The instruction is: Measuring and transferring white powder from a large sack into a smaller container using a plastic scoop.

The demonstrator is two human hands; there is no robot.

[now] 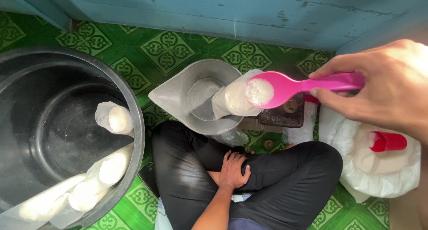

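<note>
Sugar-like white grains fill a pink plastic spoon [285,88], pinched by its handle in the right hand [383,89] and held over an open plastic bag [234,98] standing in a metal scale pan [178,96]. The left hand [234,169] rests loosely curled on crossed legs [276,181].

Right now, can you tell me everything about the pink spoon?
The pink spoon looks like smooth plastic, with a round bowl and a long flat handle. It lies level, bowl to the left, heaped with white grains. The right hand pinches the handle's end. The bowl hovers at the mouth of a small clear bag standing in a metal scale pan.
</note>
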